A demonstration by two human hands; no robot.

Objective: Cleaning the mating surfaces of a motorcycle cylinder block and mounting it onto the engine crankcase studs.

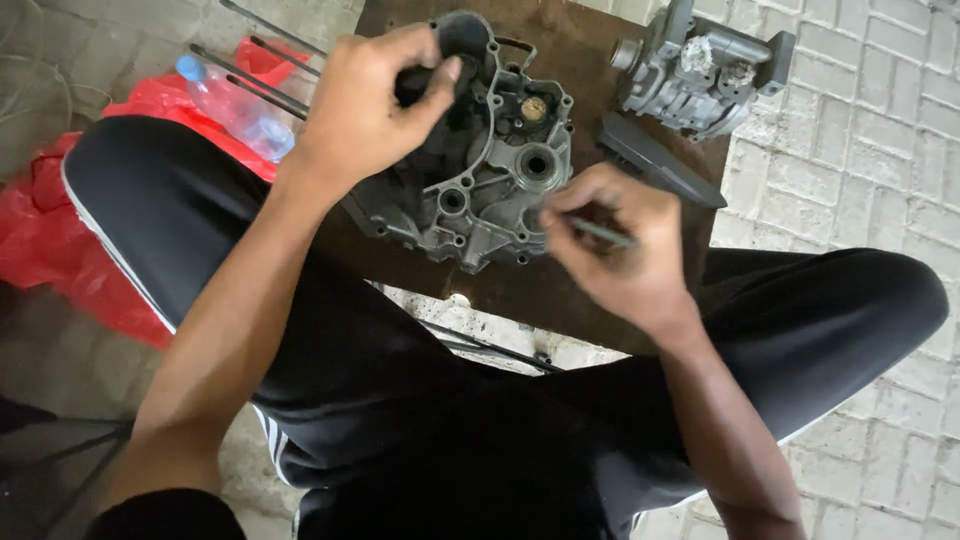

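The dark brown tabletop (560, 290) sits between the person's knees and carries a grey cast engine case half (490, 170), lying flat with its open side up and its long axis running from the far-left corner toward the near right. The left hand (365, 110) is clamped over the case's far-left edge, thumb and fingers curled round something dark there. The right hand (620, 250) sits just beside the case's near-right corner, fingers closed on a thin metal rod-like tool (600, 232) that lies roughly level, its tip end pointing left toward the case; the right hand is the nearer to the round bores
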